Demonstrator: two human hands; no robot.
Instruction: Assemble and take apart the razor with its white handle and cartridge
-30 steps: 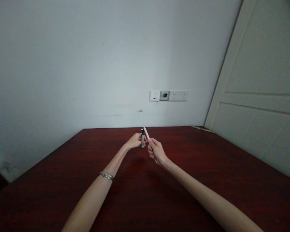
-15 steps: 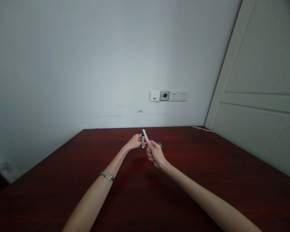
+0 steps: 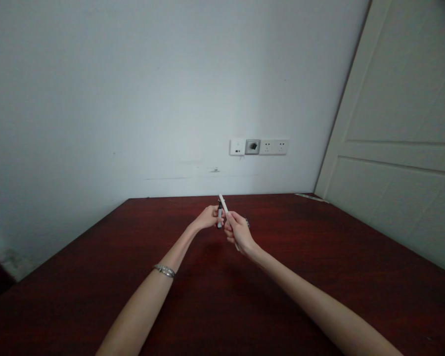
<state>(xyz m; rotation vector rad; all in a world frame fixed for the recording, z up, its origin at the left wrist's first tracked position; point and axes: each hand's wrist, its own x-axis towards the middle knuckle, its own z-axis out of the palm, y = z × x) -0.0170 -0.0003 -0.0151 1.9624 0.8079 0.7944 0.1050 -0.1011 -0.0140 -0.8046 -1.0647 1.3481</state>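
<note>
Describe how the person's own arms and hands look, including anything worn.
The left hand and right hand are ungloved, and no sleeves show. A silver-coloured bracelet circles the left arm. The visible right arm wears nothing.

The right hand (image 3: 240, 233) shifted slightly left with its white stick (image 3: 224, 204), whose far tip went from just right of the head of the black-and-grey tool (image 3: 219, 218) to overlapping it. Beside that hand's right edge, a small dark object (image 3: 247, 223), unseen at first, appeared, then became partly covered.
</note>
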